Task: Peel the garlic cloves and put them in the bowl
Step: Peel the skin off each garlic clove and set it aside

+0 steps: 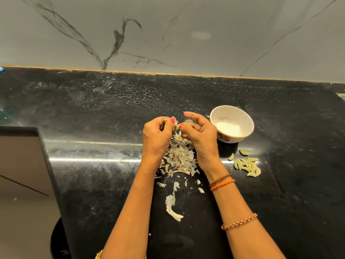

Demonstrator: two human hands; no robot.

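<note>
My left hand point(157, 136) and my right hand point(198, 135) meet above the black counter, fingertips pinching a small garlic clove point(178, 125) between them. The clove is mostly hidden by my fingers. A heap of papery garlic skins point(180, 158) lies right under my hands. The white bowl point(248, 121) stands just to the right of my right hand, its inside white with no cloves visible. Several peeled cloves point(247, 166) lie in a small pile on the counter in front of the bowl, to the right.
More skin scraps point(172, 204) trail toward the counter's near edge. The black stone counter point(93, 109) runs back to a white marble wall point(168, 34). At the left, the counter ends at a step down to a grey floor point(20, 165).
</note>
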